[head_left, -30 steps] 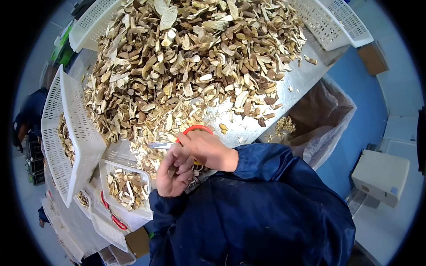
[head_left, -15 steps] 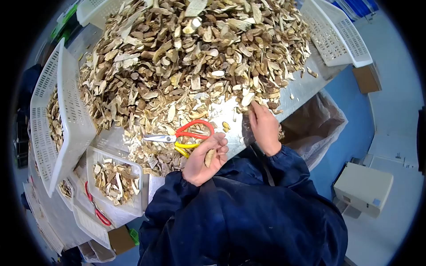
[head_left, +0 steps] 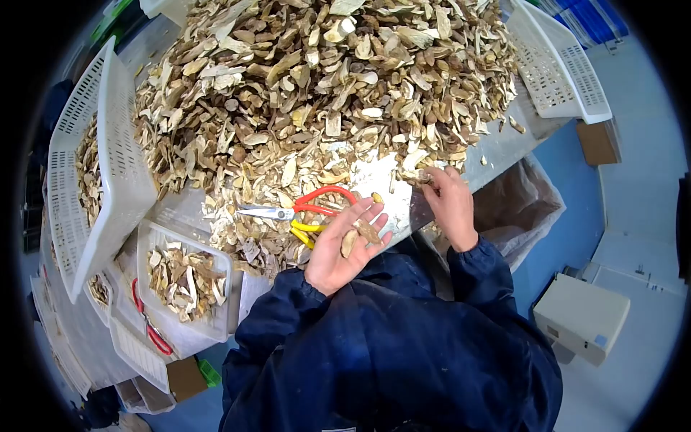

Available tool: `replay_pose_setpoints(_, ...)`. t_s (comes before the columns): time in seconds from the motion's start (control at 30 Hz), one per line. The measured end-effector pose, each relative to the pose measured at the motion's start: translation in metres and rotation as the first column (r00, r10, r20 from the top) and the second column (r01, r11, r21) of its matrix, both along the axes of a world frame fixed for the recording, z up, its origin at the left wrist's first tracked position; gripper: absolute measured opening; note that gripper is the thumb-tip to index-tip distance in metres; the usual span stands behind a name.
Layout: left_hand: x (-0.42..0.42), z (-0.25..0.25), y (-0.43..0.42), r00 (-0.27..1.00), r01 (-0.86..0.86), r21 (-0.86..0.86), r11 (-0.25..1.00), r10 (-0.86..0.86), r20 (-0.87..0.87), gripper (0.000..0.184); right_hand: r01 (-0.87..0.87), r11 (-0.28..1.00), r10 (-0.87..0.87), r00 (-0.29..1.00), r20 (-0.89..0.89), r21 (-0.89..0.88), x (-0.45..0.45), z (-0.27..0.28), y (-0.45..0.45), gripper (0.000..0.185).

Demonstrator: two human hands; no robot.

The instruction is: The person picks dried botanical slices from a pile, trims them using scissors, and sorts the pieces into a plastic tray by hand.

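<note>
My left hand (head_left: 347,247) is palm up with its fingers spread, and dried mushroom slices (head_left: 368,231) lie on its palm and fingers. At the near edge of the big pile of dried mushroom slices (head_left: 309,101), my right hand (head_left: 452,207) has thumb and fingertips pinched together on a slice (head_left: 416,177), which the fingers partly cover. Scissors (head_left: 268,212) with one red and one yellow handle lie on the table beside my left hand, blades pointing left. The left hand overlaps the ends of their handles.
On the left, a tilted white perforated basket (head_left: 119,151) stands beside a clear tub (head_left: 229,302) of slices and red-handled scissors (head_left: 149,320). Another white basket (head_left: 558,72) stands at the right edge. Below the table edge is a lined bin (head_left: 536,205); a pale box (head_left: 583,317) stands farther right.
My left hand has opened wider, and another slice now shows in it besides the first. My right hand's fingertips have closed at the pile's edge. The whole view has shifted slightly.
</note>
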State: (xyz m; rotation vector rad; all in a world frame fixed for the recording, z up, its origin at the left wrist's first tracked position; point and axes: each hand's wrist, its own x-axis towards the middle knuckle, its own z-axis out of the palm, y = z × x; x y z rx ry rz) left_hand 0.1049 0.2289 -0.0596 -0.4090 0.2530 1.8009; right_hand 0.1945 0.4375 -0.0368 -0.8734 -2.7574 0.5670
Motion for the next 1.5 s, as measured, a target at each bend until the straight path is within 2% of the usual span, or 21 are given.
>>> replay_pose_setpoints(0.13,0.000,-0.015,-0.005,0.999,0.016,0.126,0.992,-0.021,0.035,0.032,-0.128,0.988,0.132,0.991,-0.038,0.080,-0.004,-0.014,0.009,0.024)
replay_pose_setpoints(0.23,-0.004,-0.010,-0.007,0.991,0.052,0.029,0.998,-0.048,-0.124,0.031,-0.117,0.985,0.099,0.985,-0.142,-0.125,-0.009,-0.009,0.009,0.023)
replay_pose_setpoints(0.3,-0.007,0.004,-0.008,0.945,0.074,-0.109,0.991,-0.104,-0.309,0.033,-0.155,0.824,0.062,0.981,-0.185,-0.545,-0.008,-0.003,0.003,0.017)
replay_pose_setpoints(0.33,-0.006,0.012,-0.007,0.916,0.062,-0.166,0.984,-0.122,-0.381,0.034,-0.168,0.676,0.034,0.980,-0.197,-0.718,-0.008,0.007,-0.004,0.015)
replay_pose_setpoints(0.37,-0.003,0.020,-0.003,0.881,0.046,-0.223,0.974,-0.144,-0.450,0.036,-0.109,0.498,0.061,0.994,-0.091,-0.860,-0.008,0.020,-0.010,0.014)
replay_pose_setpoints(0.43,-0.002,0.025,-0.002,0.804,0.038,-0.261,0.964,-0.185,-0.565,0.037,-0.156,0.333,0.210,0.974,-0.088,-0.930,-0.006,0.018,-0.028,0.013)
replay_pose_setpoints(0.5,-0.002,0.018,-0.005,0.712,0.024,-0.367,0.930,-0.274,-0.647,0.031,-0.122,0.273,0.243,0.968,-0.054,-0.954,-0.010,0.024,-0.038,0.012)
replay_pose_setpoints(0.57,-0.001,0.018,-0.006,0.756,-0.058,-0.361,0.931,-0.195,-0.625,0.028,-0.050,0.206,0.142,0.990,-0.020,-0.977,-0.013,0.031,-0.045,0.010)
replay_pose_setpoints(0.67,-0.001,0.019,-0.008,0.790,-0.083,-0.325,0.942,-0.136,-0.598,0.025,-0.244,0.242,0.004,0.968,-0.250,-0.939,-0.015,0.028,-0.063,0.007)
replay_pose_setpoints(0.77,0.000,0.018,-0.006,0.807,-0.057,-0.295,0.954,-0.130,-0.577,0.023,-0.255,0.295,-0.063,0.956,-0.285,-0.921,-0.012,0.007,-0.074,0.006)
replay_pose_setpoints(0.8,0.001,0.017,-0.006,0.810,-0.050,-0.289,0.956,-0.131,-0.571,0.022,-0.240,0.356,-0.019,0.964,-0.264,-0.903,-0.014,0.015,-0.074,0.004)
replay_pose_setpoints(0.9,0.002,0.015,-0.009,0.756,-0.057,-0.333,0.941,-0.178,-0.631,0.018,-0.250,0.393,0.021,0.965,-0.263,-0.885,-0.013,0.014,-0.074,0.004)
replay_pose_setpoints(1.1,-0.005,0.009,-0.013,0.841,0.023,-0.229,0.973,-0.143,-0.522,0.018,-0.239,0.231,0.121,0.969,-0.216,-0.943,-0.014,0.011,-0.062,0.007)
replay_pose_setpoints(1.13,-0.009,-0.003,-0.017,0.924,0.043,-0.073,0.996,-0.068,-0.376,0.019,-0.177,0.076,0.111,0.979,-0.168,-0.981,-0.015,0.016,-0.060,0.008)
replay_pose_setpoints(1.23,-0.014,0.002,-0.022,0.953,0.024,-0.040,0.999,-0.035,-0.302,0.021,-0.235,0.004,0.087,0.968,-0.234,-0.972,-0.019,0.015,-0.055,0.011)
replay_pose_setpoints(1.27,-0.017,0.005,-0.024,0.967,0.028,-0.005,1.000,-0.029,-0.254,0.015,-0.193,0.058,0.121,0.975,-0.185,-0.980,-0.022,0.015,-0.049,0.016)
replay_pose_setpoints(1.3,-0.017,0.005,-0.025,0.975,0.032,0.077,0.997,-0.014,-0.222,0.013,-0.196,0.242,0.066,0.980,-0.186,-0.950,-0.027,0.019,-0.045,0.022)
replay_pose_setpoints(1.33,-0.018,0.005,-0.025,0.982,0.033,0.159,0.987,-0.003,-0.190,0.012,-0.304,0.651,0.136,0.948,-0.287,-0.696,-0.029,0.013,-0.035,0.023)
replay_pose_setpoints(1.37,-0.020,0.004,-0.025,0.988,0.033,0.241,0.970,0.006,-0.157,0.013,-0.343,0.900,0.245,0.908,-0.340,-0.270,-0.029,0.005,-0.023,0.025)
replay_pose_setpoints(1.43,-0.021,0.004,-0.024,0.994,0.046,0.216,0.975,-0.024,-0.103,0.017,-0.207,0.974,0.217,0.969,-0.117,0.091,-0.027,0.002,-0.004,0.025)
replay_pose_setpoints(1.5,-0.018,0.006,-0.021,0.994,0.060,0.128,0.990,-0.048,-0.094,0.016,-0.198,0.969,0.213,0.972,-0.100,0.146,-0.027,-0.010,0.008,0.023)
